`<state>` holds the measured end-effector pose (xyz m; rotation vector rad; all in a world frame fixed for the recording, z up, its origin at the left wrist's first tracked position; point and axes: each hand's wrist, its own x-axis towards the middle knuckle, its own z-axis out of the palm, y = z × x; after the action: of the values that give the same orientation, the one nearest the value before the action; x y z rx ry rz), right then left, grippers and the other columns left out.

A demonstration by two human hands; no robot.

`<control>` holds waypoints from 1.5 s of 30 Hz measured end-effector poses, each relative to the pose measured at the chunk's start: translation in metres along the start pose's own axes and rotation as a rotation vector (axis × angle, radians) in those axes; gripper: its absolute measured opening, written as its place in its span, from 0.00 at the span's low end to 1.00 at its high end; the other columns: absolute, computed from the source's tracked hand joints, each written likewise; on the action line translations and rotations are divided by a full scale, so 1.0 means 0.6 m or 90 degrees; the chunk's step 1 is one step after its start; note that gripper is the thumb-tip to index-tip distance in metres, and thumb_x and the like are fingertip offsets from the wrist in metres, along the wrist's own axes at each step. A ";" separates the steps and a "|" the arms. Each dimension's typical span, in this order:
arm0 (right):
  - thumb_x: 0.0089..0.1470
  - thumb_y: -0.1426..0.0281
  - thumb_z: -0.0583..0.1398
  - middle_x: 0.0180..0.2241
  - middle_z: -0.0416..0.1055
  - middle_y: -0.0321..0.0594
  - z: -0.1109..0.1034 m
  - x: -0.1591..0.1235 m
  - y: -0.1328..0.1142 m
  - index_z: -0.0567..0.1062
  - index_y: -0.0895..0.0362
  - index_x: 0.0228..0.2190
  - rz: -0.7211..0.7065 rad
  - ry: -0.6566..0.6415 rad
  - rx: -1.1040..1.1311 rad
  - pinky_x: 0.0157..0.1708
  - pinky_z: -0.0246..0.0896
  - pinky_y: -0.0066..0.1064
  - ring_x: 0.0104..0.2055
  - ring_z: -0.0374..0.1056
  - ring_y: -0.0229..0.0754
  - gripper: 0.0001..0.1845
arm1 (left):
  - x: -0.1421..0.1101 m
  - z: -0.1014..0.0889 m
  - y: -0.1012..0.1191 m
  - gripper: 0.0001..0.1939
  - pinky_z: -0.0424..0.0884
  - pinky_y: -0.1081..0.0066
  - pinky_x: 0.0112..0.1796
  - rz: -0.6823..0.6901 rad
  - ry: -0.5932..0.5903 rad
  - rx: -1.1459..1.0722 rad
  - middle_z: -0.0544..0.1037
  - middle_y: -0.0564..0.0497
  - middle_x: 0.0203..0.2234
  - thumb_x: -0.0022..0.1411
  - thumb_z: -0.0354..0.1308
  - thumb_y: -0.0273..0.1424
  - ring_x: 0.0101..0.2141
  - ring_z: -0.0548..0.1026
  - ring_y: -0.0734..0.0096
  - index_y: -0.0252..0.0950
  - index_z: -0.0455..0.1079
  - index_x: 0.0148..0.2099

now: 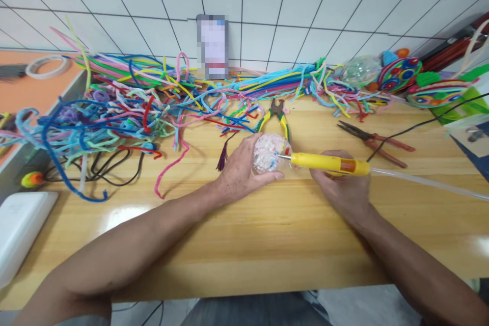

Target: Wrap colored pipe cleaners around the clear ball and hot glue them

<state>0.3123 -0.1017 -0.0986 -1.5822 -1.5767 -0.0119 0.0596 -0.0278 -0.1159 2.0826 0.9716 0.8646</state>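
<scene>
My left hand (239, 170) is closed around the side of a clear, whitish ball (267, 155) with small coloured bits on it, low over the wooden table. In my right hand (349, 193) is a yellow hot glue gun (324, 162), pen-shaped, with a clear glue stick (424, 181) trailing from its back end. Its thin metal tip points left and lies at the ball's front; whether it touches cannot be made out. Just behind the ball, green-and-yellow pliers (277, 112) lie with handles spread, partly hidden by the ball and my left hand.
Tangled pipe cleaners (110, 117) heap at the left and run along the tiled wall. A phone (214, 48) leans there. Red-handled pliers (376, 142) lie right, beneath a black cable (416, 125). Decorated balls (399, 74) stand behind. A white box (25, 234) sits left.
</scene>
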 end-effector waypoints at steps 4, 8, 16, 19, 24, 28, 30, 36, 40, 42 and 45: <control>0.52 0.68 0.67 0.30 0.78 0.34 0.000 0.003 0.003 0.74 0.50 0.35 -0.010 -0.007 0.008 0.27 0.72 0.32 0.26 0.73 0.42 0.07 | 0.000 0.001 -0.002 0.53 0.66 0.42 0.67 0.008 0.002 -0.001 0.68 0.31 0.68 0.58 0.69 0.57 0.67 0.68 0.40 0.35 0.52 0.73; 0.52 0.68 0.67 0.29 0.77 0.33 0.000 0.000 0.004 0.74 0.50 0.35 0.006 -0.021 0.024 0.25 0.70 0.32 0.25 0.72 0.41 0.08 | 0.000 -0.001 -0.001 0.53 0.66 0.42 0.67 0.002 -0.005 -0.001 0.67 0.31 0.68 0.59 0.69 0.57 0.68 0.68 0.40 0.35 0.52 0.73; 0.52 0.68 0.66 0.28 0.77 0.33 -0.001 0.003 -0.003 0.75 0.50 0.34 -0.006 -0.023 0.012 0.24 0.69 0.31 0.24 0.71 0.41 0.06 | 0.000 -0.001 0.002 0.54 0.65 0.42 0.67 -0.008 -0.006 0.000 0.67 0.31 0.68 0.58 0.69 0.58 0.68 0.68 0.40 0.35 0.52 0.73; 0.51 0.67 0.66 0.28 0.77 0.33 -0.003 0.004 -0.004 0.75 0.50 0.34 0.003 -0.027 0.002 0.23 0.68 0.32 0.24 0.71 0.41 0.07 | 0.000 -0.001 0.002 0.53 0.65 0.42 0.67 -0.007 -0.007 -0.002 0.67 0.31 0.68 0.58 0.70 0.57 0.68 0.68 0.40 0.35 0.52 0.73; 0.51 0.66 0.66 0.28 0.78 0.34 -0.005 0.002 -0.004 0.75 0.50 0.34 0.013 -0.031 -0.014 0.23 0.69 0.32 0.24 0.71 0.42 0.07 | 0.001 -0.002 0.004 0.53 0.65 0.41 0.68 -0.013 -0.007 -0.002 0.68 0.33 0.68 0.57 0.71 0.56 0.68 0.68 0.40 0.38 0.52 0.74; 0.51 0.66 0.65 0.27 0.78 0.34 -0.005 0.000 -0.002 0.75 0.49 0.35 0.012 -0.037 -0.011 0.23 0.69 0.32 0.24 0.72 0.42 0.07 | 0.001 -0.003 0.004 0.53 0.65 0.40 0.67 -0.010 -0.007 0.000 0.68 0.32 0.67 0.58 0.70 0.56 0.67 0.68 0.39 0.35 0.53 0.73; 0.50 0.66 0.66 0.28 0.78 0.34 -0.005 -0.001 0.001 0.75 0.49 0.35 0.010 -0.035 -0.011 0.23 0.69 0.33 0.24 0.72 0.43 0.08 | 0.001 -0.004 0.004 0.53 0.65 0.41 0.67 -0.005 -0.005 0.002 0.68 0.32 0.67 0.58 0.70 0.56 0.67 0.68 0.39 0.35 0.53 0.73; 0.50 0.66 0.67 0.27 0.78 0.34 -0.004 -0.003 0.004 0.76 0.49 0.36 0.013 -0.036 0.005 0.22 0.69 0.32 0.23 0.71 0.42 0.09 | 0.001 -0.004 0.005 0.53 0.65 0.41 0.67 -0.012 -0.011 -0.004 0.67 0.30 0.68 0.59 0.69 0.56 0.68 0.68 0.39 0.33 0.53 0.73; 0.51 0.66 0.67 0.27 0.78 0.33 -0.003 -0.006 0.006 0.75 0.50 0.37 -0.001 -0.037 0.022 0.23 0.70 0.32 0.23 0.72 0.42 0.10 | 0.001 -0.004 0.005 0.52 0.64 0.40 0.68 -0.012 -0.011 -0.004 0.67 0.32 0.68 0.58 0.70 0.56 0.68 0.67 0.39 0.36 0.52 0.73; 0.51 0.67 0.67 0.27 0.77 0.33 -0.003 -0.008 0.008 0.75 0.50 0.37 -0.004 -0.035 0.020 0.23 0.70 0.32 0.23 0.72 0.42 0.10 | 0.001 -0.004 0.004 0.53 0.64 0.41 0.68 -0.010 -0.014 -0.006 0.67 0.33 0.68 0.58 0.70 0.57 0.68 0.67 0.40 0.37 0.52 0.73; 0.51 0.68 0.67 0.27 0.77 0.32 -0.004 -0.009 0.011 0.75 0.49 0.37 -0.005 -0.038 0.016 0.24 0.71 0.33 0.23 0.73 0.42 0.10 | 0.000 -0.004 0.003 0.53 0.65 0.42 0.67 -0.003 -0.009 -0.007 0.67 0.32 0.68 0.58 0.69 0.57 0.68 0.68 0.39 0.36 0.53 0.74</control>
<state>0.3176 -0.1061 -0.1037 -1.5706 -1.6232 0.0508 0.0587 -0.0278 -0.1134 2.0739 0.9624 0.8489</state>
